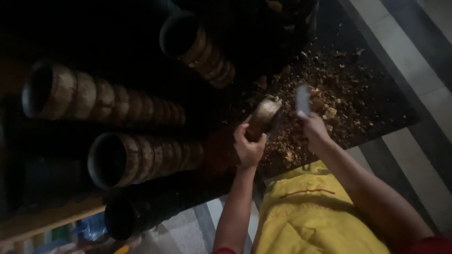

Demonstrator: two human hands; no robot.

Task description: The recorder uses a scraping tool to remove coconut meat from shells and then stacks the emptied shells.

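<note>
My left hand [248, 146] grips a brown coconut-shell bowl [263, 115], held tilted over a dark mat. My right hand [313, 129] holds a flat pale blade [302, 99] upright, just right of the bowl's rim. Brown shavings and chips [329, 101] lie scattered on the mat under and beyond both hands. A yellow cloth [306, 211] covers my lap below the arms.
Long nested stacks of shell bowls lie on their sides at the left: one [103, 101] at upper left, one [141, 157] below it, one [202, 49] at the top, and a dark stack [141, 211] lowest. The dark mat [391, 110] rests on a striped tiled floor [414, 61].
</note>
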